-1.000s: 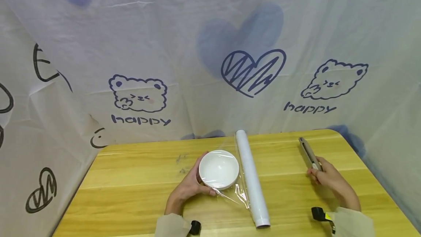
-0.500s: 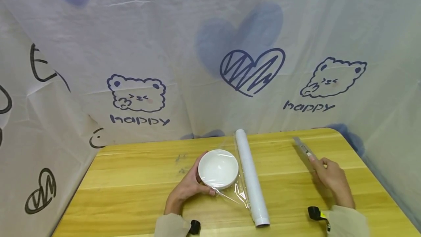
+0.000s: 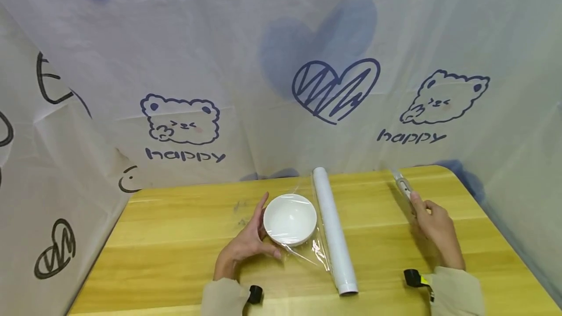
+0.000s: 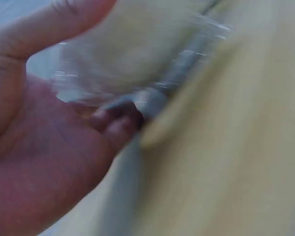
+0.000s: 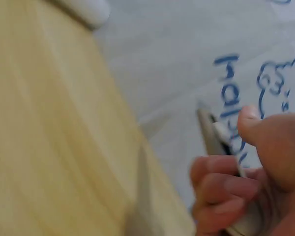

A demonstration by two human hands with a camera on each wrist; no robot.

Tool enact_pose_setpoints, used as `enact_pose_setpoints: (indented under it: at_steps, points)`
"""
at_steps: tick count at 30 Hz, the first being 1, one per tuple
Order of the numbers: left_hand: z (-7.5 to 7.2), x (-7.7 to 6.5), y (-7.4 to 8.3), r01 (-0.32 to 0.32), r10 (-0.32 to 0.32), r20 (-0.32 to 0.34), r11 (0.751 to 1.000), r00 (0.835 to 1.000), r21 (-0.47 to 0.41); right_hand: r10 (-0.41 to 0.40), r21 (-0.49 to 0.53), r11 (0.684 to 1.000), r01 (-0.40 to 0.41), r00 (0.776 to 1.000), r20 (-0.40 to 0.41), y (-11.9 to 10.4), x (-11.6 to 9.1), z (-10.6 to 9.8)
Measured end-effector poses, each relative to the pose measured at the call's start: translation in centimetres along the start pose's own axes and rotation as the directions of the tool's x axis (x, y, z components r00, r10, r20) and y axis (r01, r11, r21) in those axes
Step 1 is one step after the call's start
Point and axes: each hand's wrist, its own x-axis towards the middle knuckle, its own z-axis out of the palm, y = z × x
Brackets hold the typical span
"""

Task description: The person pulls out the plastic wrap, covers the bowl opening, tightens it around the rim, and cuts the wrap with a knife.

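Right-hand grip (image 3: 436, 230) is clenched around a retractable utility knife (image 3: 403, 187), the thumb lying along the top and the other fingers curled about the handle, as the right wrist view shows. The knife is held above the worktop (image 3: 175, 243), its blurred tip pointing towards the far edge, well apart from the white roll of cling film (image 3: 334, 230). Left-hand grip (image 3: 248, 245) is loose, thumb and index finger spread at the left side of a white bowl (image 3: 290, 219); whether any finger touches it cannot be told. The bowl stands upright on the worktop, with clear film (image 3: 319, 253) over its mouth, reaching across to the roll and shining in creases. The roll lies lengthwise just to the bowl's right. Both sleeves (image 3: 456, 290) are beige, with a black device (image 3: 412, 277) near each cuff. Behind hangs a pale fabric sheet (image 3: 246, 38) printed with hearts, bear faces and the word "happy"
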Motion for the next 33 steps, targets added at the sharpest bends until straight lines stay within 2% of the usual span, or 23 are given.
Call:
enact_pose_setpoints:
  at_steps: [2,3,6,8,9,11,14,16,18,20,23,24,25,26,27,30,32,33]
  points:
    - [0.0,0.1,1.1,-0.009,0.01,-0.047,1.0,0.999,0.022,-0.044,0.11,0.993,0.033,0.995,0.094,-1.2,0.0,0.5]
    - [0.1,0.2,1.7,-0.006,0.01,-0.091,0.999,0.996,0.045,-0.074,0.168,0.985,0.051,0.988,0.134,-1.8,-0.1,0.8]
    - [1.0,1.4,3.9,0.023,0.017,-0.243,0.987,0.97,0.16,-0.163,0.325,0.942,0.085,0.962,0.22,-4.3,-0.3,2.5]
    - [1.8,2.9,5.7,0.067,0.015,-0.298,0.963,0.955,0.261,-0.212,0.404,0.91,0.093,0.942,0.261,-6.3,-0.3,3.9]
    - [2.2,3.9,6.6,0.088,0.009,-0.304,0.948,0.953,0.305,-0.232,0.438,0.894,0.092,0.932,0.278,-7.4,-0.2,4.6]
    - [2.9,6.1,8.2,0.1,0.009,-0.285,0.925,0.958,0.367,-0.256,0.477,0.875,0.085,0.917,0.307,-9.6,0.0,6.2]
    - [4.1,9.4,9.9,0.115,-0.016,-0.267,0.925,0.964,0.361,-0.279,0.497,0.863,0.087,0.902,0.328,-11.9,0.4,8.5]
    - [4.9,11.3,10.2,0.134,-0.033,-0.299,0.937,0.954,0.324,-0.273,0.509,0.858,0.067,0.9,0.34,-12.7,0.5,9.8]
    - [5.7,12.8,10.1,0.174,-0.062,-0.373,0.946,0.926,0.275,-0.257,0.531,0.847,0.036,0.901,0.35,-12.8,0.5,10.7]
    - [6.3,14.0,9.6,0.209,-0.086,-0.466,0.953,0.88,0.219,-0.226,0.542,0.84,0.006,0.913,0.34,-12.5,0.3,11.0]
    - [7.0,15.4,8.7,0.234,-0.095,-0.593,0.959,0.8,0.163,-0.188,0.512,0.859,0.01,0.937,0.296,-12.0,0.2,10.8]
    - [7.2,15.7,8.5,0.246,-0.095,-0.616,0.955,0.782,0.166,-0.176,0.492,0.871,0.02,0.946,0.272,-12.0,0.3,10.7]
    - [7.3,16.1,8.3,0.265,-0.099,-0.626,0.948,0.773,0.178,-0.166,0.463,0.886,0.033,0.954,0.25,-12.1,0.3,10.5]
    - [7.3,16.3,8.1,0.295,-0.106,-0.622,0.932,0.776,0.209,-0.163,0.434,0.9,0.048,0.959,0.231,-12.3,0.4,10.4]
    - [7.2,16.7,7.9,0.325,-0.111,-0.609,0.911,0.785,0.254,-0.165,0.414,0.908,0.06,0.961,0.222,-12.5,0.5,10.4]
    - [6.8,17.6,7.6,0.406,-0.156,-0.526,0.821,0.836,0.401,-0.178,0.362,0.928,0.091,0.96,0.216,-13.5,0.8,10.9]
    - [6.3,18.4,6.9,0.438,-0.2,-0.473,0.765,0.858,0.472,-0.192,0.336,0.936,0.107,0.954,0.23,-13.9,0.9,11.6]
    - [5.9,18.8,6.4,0.445,-0.213,-0.456,0.747,0.864,0.495,-0.198,0.328,0.938,0.113,0.951,0.238,-14.1,0.9,11.9]
